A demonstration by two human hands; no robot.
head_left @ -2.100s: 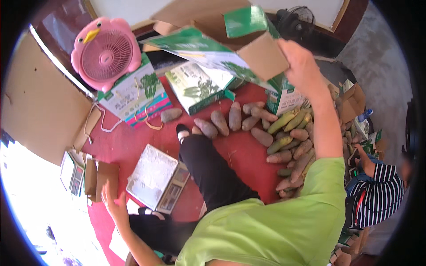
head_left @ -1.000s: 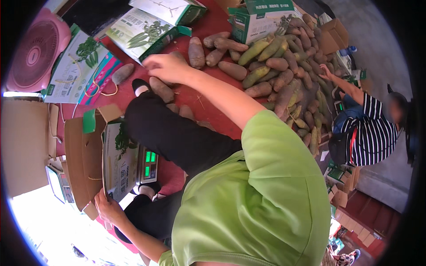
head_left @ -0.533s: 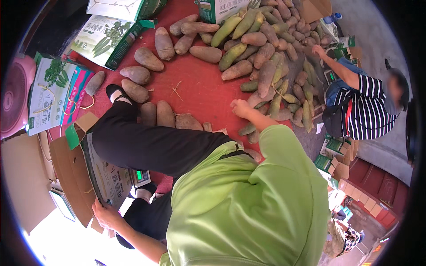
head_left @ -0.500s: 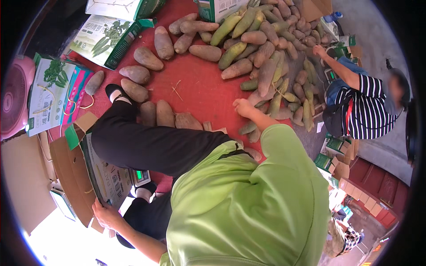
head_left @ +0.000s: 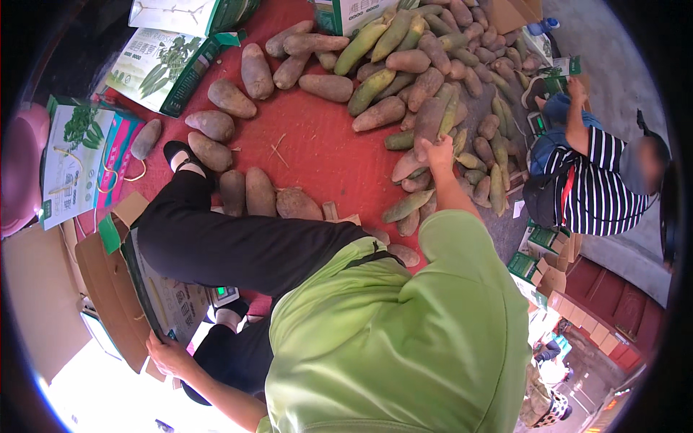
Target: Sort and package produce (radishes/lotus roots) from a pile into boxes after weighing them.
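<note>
Right hand on a root in the pile, left hand steadying the box

The right hand (head_left: 437, 151) closes its grip on a brown, rough-skinned root (head_left: 429, 119) at the pile's near edge; the left hand (head_left: 167, 353) clasps a cardboard box (head_left: 108, 303), tipped open-side toward the pile across the red mat (head_left: 317, 155).

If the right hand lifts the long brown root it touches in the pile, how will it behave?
The brown root looks thick and solid, so probably stiff and rather heavy. Its rounded shape suggests it may roll on the red mat. The right hand grips its lower end, so neighbouring roots leaning on it might shift.
</note>
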